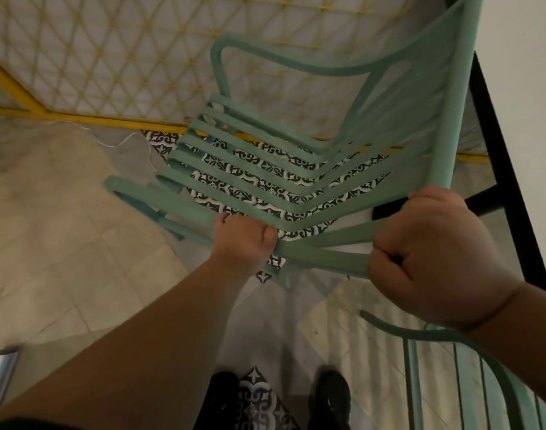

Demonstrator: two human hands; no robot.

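Observation:
A pale green slatted plastic chair (296, 169) fills the middle of the view, tipped and off the floor, its seat slats running left and its back rising to the upper right. My left hand (243, 240) grips the near edge of the seat. My right hand (433, 256) grips the near armrest where it meets the back. Both fists are curled round the green plastic.
A yellow-framed mesh fence (116, 66) runs across the far side. A black frame (510, 187) stands at the right against a white wall. A second green chair (451, 367) stands at the lower right. Patterned black-and-white tiles (259, 178) and beige tiles (57, 231) cover the floor; my feet (330, 395) are below.

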